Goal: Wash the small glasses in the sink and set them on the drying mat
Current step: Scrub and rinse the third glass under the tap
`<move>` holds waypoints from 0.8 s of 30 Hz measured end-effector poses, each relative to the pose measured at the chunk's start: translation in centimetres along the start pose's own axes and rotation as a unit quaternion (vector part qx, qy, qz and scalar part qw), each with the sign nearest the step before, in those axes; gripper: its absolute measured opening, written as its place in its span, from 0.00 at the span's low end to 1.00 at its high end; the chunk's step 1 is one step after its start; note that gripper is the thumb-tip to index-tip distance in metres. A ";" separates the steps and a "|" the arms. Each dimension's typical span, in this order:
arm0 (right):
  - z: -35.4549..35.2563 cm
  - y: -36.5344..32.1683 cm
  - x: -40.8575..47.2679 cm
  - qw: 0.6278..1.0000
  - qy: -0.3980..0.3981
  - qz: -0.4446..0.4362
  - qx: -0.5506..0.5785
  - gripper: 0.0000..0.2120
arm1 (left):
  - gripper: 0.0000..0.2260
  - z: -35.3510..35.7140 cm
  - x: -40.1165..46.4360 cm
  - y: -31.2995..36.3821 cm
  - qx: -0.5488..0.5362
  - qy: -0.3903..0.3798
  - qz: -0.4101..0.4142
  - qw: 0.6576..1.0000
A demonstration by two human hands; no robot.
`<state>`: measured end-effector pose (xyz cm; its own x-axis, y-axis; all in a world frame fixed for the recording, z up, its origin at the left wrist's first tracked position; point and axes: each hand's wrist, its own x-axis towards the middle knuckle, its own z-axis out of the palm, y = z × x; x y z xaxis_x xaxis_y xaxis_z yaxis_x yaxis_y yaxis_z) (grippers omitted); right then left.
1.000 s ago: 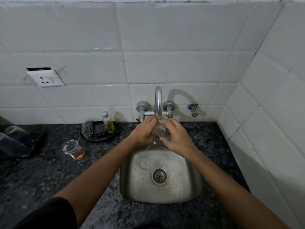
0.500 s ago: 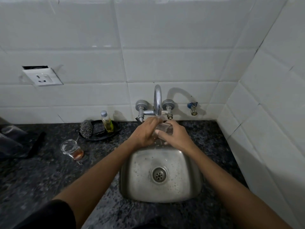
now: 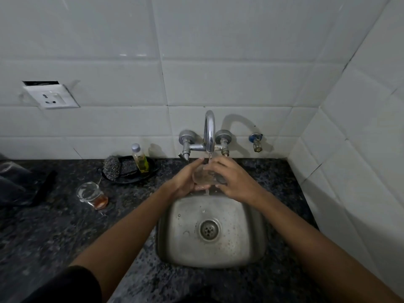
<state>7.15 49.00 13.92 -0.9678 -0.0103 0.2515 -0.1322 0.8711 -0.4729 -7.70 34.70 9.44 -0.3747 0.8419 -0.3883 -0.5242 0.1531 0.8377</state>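
White rectangular wall tiles (image 3: 229,82) are seen across the far wall and down the right side, above a dark speckled stone countertop (image 3: 54,232).

Item: small square stainless-steel sink (image 3: 251,243), set into the countertop right of centre, with a round drain (image 3: 209,229) at its middle and water drops on its floor.

Item: chrome wall-mounted tap with a curved spout (image 3: 209,130), flanked by two round chrome knobs; a thin stream of water is seen falling from its mouth.

Item: small clear drinking glass (image 3: 202,176), held tilted above the far edge of the sink, just under the spout and in the stream.

Item: left hand (image 3: 185,182), fingers curled round the left side of the held glass.

Item: right hand (image 3: 235,181), fingers curled over the right side of the same glass, thumb toward its rim.

Item: second small clear glass with a reddish residue at its base (image 3: 91,194), lying tilted on the countertop, well to the left of the sink.

Item: black oval dish (image 3: 150,171), at the far edge of the countertop left of the tap, carrying a grey steel-wool scrubber (image 3: 112,167) and a small clear bottle of yellow liquid with a grey cap (image 3: 140,159).

Item: white electrical socket plate (image 3: 51,97), hanging askew on the far wall at left.

Item: dark mat (image 3: 43,189) at the left edge of the countertop, with clear glassware (image 3: 8,169) on it, too dim for a count.

Item: black sleeve (image 3: 72,285), at the near left.
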 end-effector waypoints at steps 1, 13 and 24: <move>0.2 -0.1 0.1 1.000 -0.010 -0.013 0.000 0.32 | 0.21 0.6 0.2 -0.3 -0.017 0.025 -0.003 1.000; 0.5 -0.6 2.1 0.981 -0.098 -0.067 -0.156 0.10 | 0.20 0.5 2.7 -2.5 -0.196 0.097 0.026 0.975; -1.2 0.8 4.9 0.973 -0.169 -0.036 -0.153 0.17 | 0.21 0.3 4.6 -2.4 -0.250 0.161 -0.046 0.954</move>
<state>2.55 50.22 15.77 -0.9803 -0.1930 -0.0412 -0.1829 0.9669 -0.1781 -7.96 38.31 5.80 -0.4833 0.6221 -0.6160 -0.8350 -0.1161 0.5379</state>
